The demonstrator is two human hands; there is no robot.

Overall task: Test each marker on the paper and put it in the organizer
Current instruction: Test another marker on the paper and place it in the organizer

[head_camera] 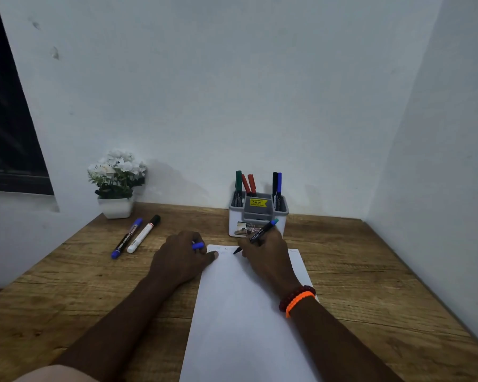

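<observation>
A white sheet of paper point(240, 312) lies on the wooden desk. My right hand point(262, 253) grips a black marker with a blue end point(260, 232), its tip touching the paper near the top edge. My left hand point(181, 257) rests at the paper's top left corner, fingers curled round a blue cap point(198, 246). The grey and white organizer point(257, 216) stands behind my hands, holding several markers: green, red, black and blue. Two more markers lie to the left: a blue one point(126, 239) and a white one with a black cap point(144, 233).
A white pot of white flowers point(116, 183) stands at the back left against the wall. Walls close the desk point(370, 271) at the back and right. A dark window is at far left.
</observation>
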